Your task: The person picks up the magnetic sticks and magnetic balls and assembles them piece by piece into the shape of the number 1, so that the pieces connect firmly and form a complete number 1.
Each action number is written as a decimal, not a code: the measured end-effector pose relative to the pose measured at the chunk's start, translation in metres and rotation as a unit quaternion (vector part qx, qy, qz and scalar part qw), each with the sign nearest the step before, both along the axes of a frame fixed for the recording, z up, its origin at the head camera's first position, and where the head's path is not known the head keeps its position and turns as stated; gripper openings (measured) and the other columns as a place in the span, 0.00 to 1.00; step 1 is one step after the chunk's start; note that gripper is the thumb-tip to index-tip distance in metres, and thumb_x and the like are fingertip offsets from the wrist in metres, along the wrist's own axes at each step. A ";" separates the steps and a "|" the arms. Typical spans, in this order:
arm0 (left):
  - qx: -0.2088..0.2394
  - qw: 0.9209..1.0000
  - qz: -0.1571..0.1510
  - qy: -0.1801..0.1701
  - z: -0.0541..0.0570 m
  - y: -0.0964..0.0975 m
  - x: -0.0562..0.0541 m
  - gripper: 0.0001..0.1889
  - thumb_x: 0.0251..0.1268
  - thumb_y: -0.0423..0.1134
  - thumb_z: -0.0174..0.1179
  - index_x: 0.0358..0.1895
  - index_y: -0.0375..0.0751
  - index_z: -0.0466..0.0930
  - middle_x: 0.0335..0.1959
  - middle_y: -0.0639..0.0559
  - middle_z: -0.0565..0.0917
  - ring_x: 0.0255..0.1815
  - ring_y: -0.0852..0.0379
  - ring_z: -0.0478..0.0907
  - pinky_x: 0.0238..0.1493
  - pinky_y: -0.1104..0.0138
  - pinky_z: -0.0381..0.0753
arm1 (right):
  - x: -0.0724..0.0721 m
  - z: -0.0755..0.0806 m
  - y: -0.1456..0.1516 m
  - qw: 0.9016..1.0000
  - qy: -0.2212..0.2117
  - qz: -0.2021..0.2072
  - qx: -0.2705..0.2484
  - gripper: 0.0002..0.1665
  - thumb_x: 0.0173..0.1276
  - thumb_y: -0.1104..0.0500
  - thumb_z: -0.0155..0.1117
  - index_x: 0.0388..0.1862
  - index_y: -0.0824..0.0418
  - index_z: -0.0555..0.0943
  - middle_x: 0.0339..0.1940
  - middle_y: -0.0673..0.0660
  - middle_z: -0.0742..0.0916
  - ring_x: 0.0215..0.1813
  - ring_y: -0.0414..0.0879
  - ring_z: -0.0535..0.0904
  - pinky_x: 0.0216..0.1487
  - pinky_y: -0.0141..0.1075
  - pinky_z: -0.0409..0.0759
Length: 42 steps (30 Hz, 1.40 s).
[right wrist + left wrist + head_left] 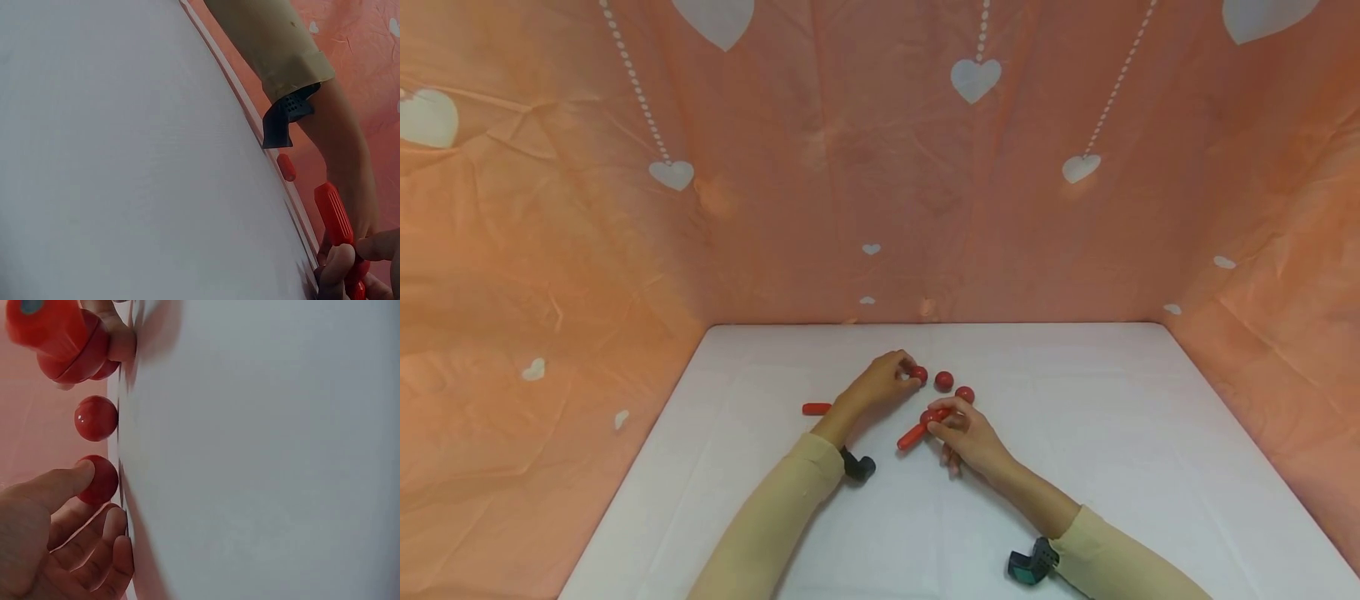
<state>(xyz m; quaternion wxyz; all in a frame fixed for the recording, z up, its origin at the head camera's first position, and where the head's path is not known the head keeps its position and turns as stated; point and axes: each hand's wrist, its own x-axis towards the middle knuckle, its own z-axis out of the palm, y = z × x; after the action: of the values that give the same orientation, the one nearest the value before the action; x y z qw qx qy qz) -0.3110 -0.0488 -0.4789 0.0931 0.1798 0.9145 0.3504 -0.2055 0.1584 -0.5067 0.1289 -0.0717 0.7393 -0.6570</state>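
My left hand (pixel 882 379) pinches a small red ball (pixel 919 376) between thumb and fingers, low over the white table. In the left wrist view, the thumb lies across this ball (pixel 100 484). My right hand (pixel 972 437) grips a red ribbed stick (pixel 912 437) with a red ball (pixel 930 418) on it; the ribbed end (pixel 334 212) points away from the fingers. That ball shows a seam in the left wrist view, and the fingers partly hide it. A second loose ball (pixel 944 381) and a third (pixel 965 394) sit between and beyond the hands.
Another red stick (pixel 816 409) lies on the white table (pixel 1075 392), left of the left wrist. Orange cloth (pixel 910 200) with white hearts rises behind the table and along both sides. Dark wrist mounts (pixel 859 467) stick out beside the sleeves.
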 end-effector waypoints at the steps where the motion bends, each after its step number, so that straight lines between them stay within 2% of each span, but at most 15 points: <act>1: 0.006 1.000 0.005 -0.004 0.000 -0.001 0.001 0.16 0.76 0.48 0.67 0.59 0.46 0.81 0.49 0.50 0.84 0.48 0.51 0.78 0.56 0.55 0.82 | 0.000 0.000 0.000 1.000 -0.001 0.001 -0.002 0.24 0.77 0.59 0.71 0.67 0.64 0.76 0.31 0.60 0.84 0.18 0.44 0.77 0.21 0.31 0.78; 6: 0.022 1.000 0.018 -0.013 0.001 -0.006 0.007 0.17 0.75 0.48 0.69 0.59 0.46 0.81 0.48 0.49 0.85 0.47 0.51 0.79 0.53 0.56 0.83 | 0.000 0.000 -0.001 1.000 -0.006 0.001 -0.003 0.25 0.77 0.59 0.71 0.67 0.63 0.76 0.30 0.59 0.84 0.18 0.44 0.77 0.21 0.31 0.78; 15: 0.031 1.000 -0.002 0.002 0.003 -0.015 0.013 0.17 0.74 0.45 0.70 0.59 0.45 0.81 0.49 0.50 0.88 0.49 0.53 0.83 0.56 0.57 0.85 | 0.000 0.001 0.000 1.000 0.000 0.007 -0.010 0.25 0.78 0.59 0.70 0.68 0.64 0.75 0.31 0.61 0.85 0.19 0.44 0.77 0.21 0.32 0.78; 21: 0.049 0.999 -0.018 -0.001 0.004 -0.019 0.017 0.15 0.74 0.44 0.70 0.58 0.46 0.81 0.52 0.50 0.88 0.51 0.53 0.85 0.56 0.57 0.86 | 0.000 0.000 0.001 1.000 0.004 0.011 -0.007 0.26 0.79 0.58 0.70 0.69 0.64 0.75 0.33 0.63 0.85 0.19 0.44 0.78 0.22 0.32 0.79; 27: 0.045 0.999 -0.021 -0.003 0.006 -0.022 0.024 0.15 0.74 0.45 0.71 0.57 0.49 0.82 0.55 0.49 0.88 0.50 0.54 0.84 0.56 0.59 0.86 | -0.001 -0.001 0.000 1.000 0.002 0.006 -0.001 0.25 0.78 0.58 0.70 0.68 0.64 0.75 0.32 0.61 0.85 0.19 0.44 0.77 0.22 0.32 0.79; 36: 0.046 0.998 -0.041 0.031 0.011 -0.030 0.036 0.12 0.73 0.40 0.71 0.55 0.46 0.83 0.55 0.47 0.89 0.49 0.52 0.85 0.55 0.57 0.85 | -0.001 -0.002 0.000 1.000 0.012 0.013 -0.001 0.25 0.79 0.58 0.69 0.68 0.65 0.74 0.27 0.59 0.84 0.17 0.42 0.77 0.21 0.31 0.79; 42: 0.038 0.998 -0.045 0.033 0.012 -0.036 0.040 0.13 0.73 0.40 0.72 0.55 0.48 0.82 0.54 0.48 0.89 0.50 0.51 0.86 0.56 0.56 0.85 | 0.000 0.000 0.000 1.000 0.006 0.010 0.000 0.25 0.79 0.57 0.69 0.68 0.65 0.75 0.26 0.58 0.84 0.17 0.42 0.76 0.20 0.31 0.78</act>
<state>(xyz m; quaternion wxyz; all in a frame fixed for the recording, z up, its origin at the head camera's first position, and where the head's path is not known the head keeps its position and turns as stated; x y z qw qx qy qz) -0.2710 -0.0844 -0.4672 0.0719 0.2354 0.8939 0.3746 -0.2052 0.1582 -0.5068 0.1310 -0.0834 0.7395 -0.6550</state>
